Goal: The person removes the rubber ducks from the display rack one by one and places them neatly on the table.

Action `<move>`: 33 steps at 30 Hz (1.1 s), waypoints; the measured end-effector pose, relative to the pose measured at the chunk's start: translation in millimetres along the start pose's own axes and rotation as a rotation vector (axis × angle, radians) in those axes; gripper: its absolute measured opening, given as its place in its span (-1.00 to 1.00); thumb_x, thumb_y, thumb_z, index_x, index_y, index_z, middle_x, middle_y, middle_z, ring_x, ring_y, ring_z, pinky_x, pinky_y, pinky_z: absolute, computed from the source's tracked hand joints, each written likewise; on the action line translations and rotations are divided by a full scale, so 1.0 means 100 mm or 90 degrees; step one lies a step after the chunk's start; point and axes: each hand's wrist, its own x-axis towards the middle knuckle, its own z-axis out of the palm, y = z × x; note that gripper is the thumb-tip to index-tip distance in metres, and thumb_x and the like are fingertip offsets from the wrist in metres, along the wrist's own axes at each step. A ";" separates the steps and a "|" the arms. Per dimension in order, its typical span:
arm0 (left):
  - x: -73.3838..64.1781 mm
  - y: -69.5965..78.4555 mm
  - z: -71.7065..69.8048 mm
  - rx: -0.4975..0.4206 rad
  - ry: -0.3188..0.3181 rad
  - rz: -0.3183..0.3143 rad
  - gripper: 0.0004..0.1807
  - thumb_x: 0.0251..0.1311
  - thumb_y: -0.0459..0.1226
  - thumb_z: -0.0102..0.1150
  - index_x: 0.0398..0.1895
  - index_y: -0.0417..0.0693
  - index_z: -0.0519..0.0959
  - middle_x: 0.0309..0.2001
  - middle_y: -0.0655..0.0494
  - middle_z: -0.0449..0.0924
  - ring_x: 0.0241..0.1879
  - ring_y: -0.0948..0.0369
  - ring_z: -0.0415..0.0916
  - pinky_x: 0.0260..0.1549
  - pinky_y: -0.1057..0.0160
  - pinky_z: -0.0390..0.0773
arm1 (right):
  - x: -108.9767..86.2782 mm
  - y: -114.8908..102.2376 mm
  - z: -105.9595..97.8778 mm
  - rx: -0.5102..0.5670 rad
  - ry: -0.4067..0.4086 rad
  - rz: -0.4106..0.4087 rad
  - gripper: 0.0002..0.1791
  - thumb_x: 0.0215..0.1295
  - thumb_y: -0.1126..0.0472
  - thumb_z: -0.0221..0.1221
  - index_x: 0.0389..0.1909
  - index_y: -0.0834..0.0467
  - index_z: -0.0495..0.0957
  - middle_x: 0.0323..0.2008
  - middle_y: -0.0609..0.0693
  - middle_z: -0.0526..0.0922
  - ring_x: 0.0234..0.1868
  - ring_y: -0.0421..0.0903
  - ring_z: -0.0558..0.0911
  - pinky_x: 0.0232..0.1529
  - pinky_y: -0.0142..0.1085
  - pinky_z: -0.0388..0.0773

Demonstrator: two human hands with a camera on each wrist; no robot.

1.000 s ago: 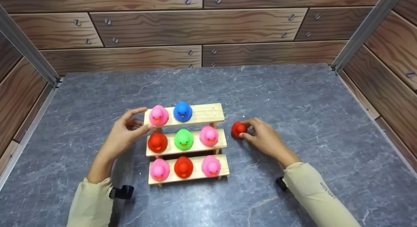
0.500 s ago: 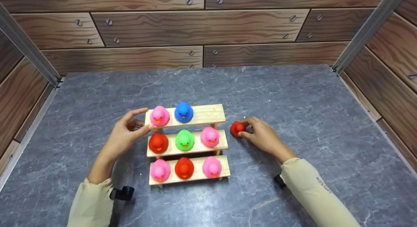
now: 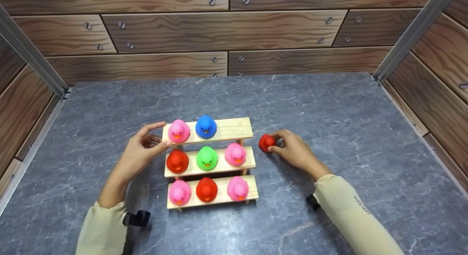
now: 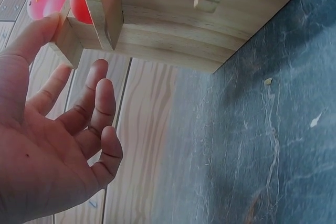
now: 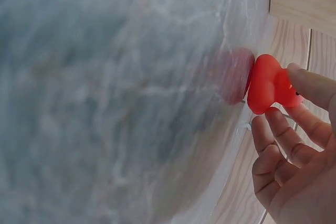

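A three-tier wooden stand [image 3: 232, 127] holds rubber ducks in rows. On its top tier are a pink duck [image 3: 178, 131] and a blue duck [image 3: 206, 127], with bare board to their right. The middle tier carries a red, a green [image 3: 207, 158] and a pink duck; two pink ducks flank a red one [image 3: 207, 190] below. My left hand [image 3: 137, 152] pinches the left end of the top board [image 4: 65, 43] between thumb and index finger, other fingers loosely bent. Right of the stand, my right hand [image 3: 294, 150] pinches another red rubber duck [image 5: 270, 85] right at the tabletop.
The grey marbled tabletop [image 3: 329, 112] extends around the stand. Wood-patterned panels [image 3: 226, 32] wall off the back and both sides, with metal posts [image 3: 409, 39] in the corners. Black wrist cameras [image 3: 137, 218] sit at both sleeves.
The red duck in my right hand has shifted slightly back, and the right forearm has drawn a little to the left. My left hand and the stand stay in place.
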 end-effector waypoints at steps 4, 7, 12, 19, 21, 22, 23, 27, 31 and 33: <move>0.00 0.00 0.00 0.003 0.003 0.002 -0.38 0.18 -0.19 0.32 0.32 0.02 0.38 -0.22 -0.03 0.60 -0.34 0.28 0.50 -0.32 0.37 0.48 | 0.01 0.01 0.01 0.006 -0.005 0.003 -0.56 0.18 0.19 0.31 0.08 0.24 0.54 -0.06 0.16 0.60 -0.20 -0.01 0.55 -0.11 -0.12 0.47; 0.00 0.00 0.00 -0.002 0.005 0.005 -0.39 0.18 -0.21 0.32 0.31 0.01 0.38 -0.23 -0.04 0.61 -0.35 0.28 0.51 -0.34 0.37 0.48 | 0.01 0.01 0.01 0.009 -0.009 0.006 -0.56 0.19 0.20 0.30 0.08 0.24 0.53 -0.05 0.17 0.60 -0.19 0.00 0.56 -0.09 -0.11 0.47; 0.01 -0.01 0.00 -0.011 0.006 0.007 -0.39 0.17 -0.24 0.32 0.31 0.00 0.39 -0.24 -0.03 0.61 -0.36 0.28 0.52 -0.34 0.37 0.49 | 0.02 0.01 0.01 0.022 -0.020 0.022 -0.54 0.19 0.21 0.30 0.11 0.24 0.52 -0.03 0.18 0.59 -0.20 0.00 0.57 -0.12 -0.15 0.48; 0.01 0.00 0.00 -0.007 0.001 0.000 -0.38 0.17 -0.21 0.33 0.31 0.02 0.38 -0.25 0.01 0.59 -0.35 0.28 0.51 -0.33 0.37 0.49 | 0.03 0.03 -0.03 0.072 -0.031 0.026 -0.52 0.19 0.24 0.29 0.13 0.27 0.49 -0.04 0.23 0.59 -0.25 -0.04 0.56 -0.27 -0.32 0.46; 0.02 0.00 0.01 -0.007 -0.001 -0.003 -0.38 0.17 -0.19 0.33 0.31 0.02 0.38 -0.26 0.02 0.59 -0.36 0.28 0.51 -0.33 0.37 0.48 | 0.02 0.03 -0.05 0.078 -0.027 0.021 -0.51 0.19 0.24 0.29 0.14 0.28 0.49 -0.04 0.24 0.58 -0.24 -0.01 0.57 -0.28 -0.32 0.45; 0.02 0.00 0.01 -0.009 -0.002 -0.005 -0.38 0.17 -0.19 0.33 0.31 0.02 0.38 -0.27 0.02 0.58 -0.36 0.27 0.51 -0.33 0.37 0.48 | 0.02 0.03 -0.07 0.077 -0.025 0.020 -0.51 0.19 0.24 0.29 0.15 0.28 0.49 -0.03 0.24 0.58 -0.22 0.00 0.57 -0.28 -0.33 0.44; 0.02 0.00 0.02 -0.009 -0.002 -0.005 -0.38 0.17 -0.19 0.33 0.31 0.02 0.38 -0.27 0.02 0.58 -0.36 0.27 0.50 -0.33 0.37 0.48 | 0.02 0.02 -0.08 0.077 -0.023 0.022 -0.50 0.19 0.23 0.29 0.15 0.27 0.49 -0.02 0.23 0.57 -0.20 0.02 0.57 -0.27 -0.32 0.44; 0.02 -0.02 0.03 -0.013 0.000 -0.003 -0.39 0.16 -0.21 0.33 0.30 0.03 0.39 -0.26 0.00 0.59 -0.36 0.26 0.51 -0.34 0.37 0.49 | 0.01 -0.02 -0.16 0.096 -0.024 0.032 -0.49 0.22 0.22 0.28 0.19 0.24 0.47 0.04 0.23 0.53 -0.11 0.07 0.55 -0.23 -0.30 0.43; 0.01 -0.02 0.02 -0.008 0.004 -0.001 -0.40 0.17 -0.21 0.33 0.30 0.03 0.40 -0.24 -0.02 0.59 -0.34 0.26 0.51 -0.33 0.37 0.49 | -0.01 -0.08 -0.23 0.134 -0.028 0.035 -0.49 0.23 0.24 0.26 0.21 0.25 0.44 0.08 0.24 0.49 -0.06 0.10 0.52 -0.18 -0.29 0.43; 0.01 -0.01 0.01 -0.006 0.005 0.000 -0.39 0.17 -0.21 0.32 0.30 0.02 0.40 -0.23 -0.03 0.59 -0.33 0.26 0.51 -0.32 0.37 0.50 | -0.02 -0.11 -0.27 0.157 -0.022 0.032 -0.48 0.23 0.26 0.26 0.22 0.26 0.43 0.09 0.25 0.49 -0.05 0.09 0.51 -0.16 -0.28 0.43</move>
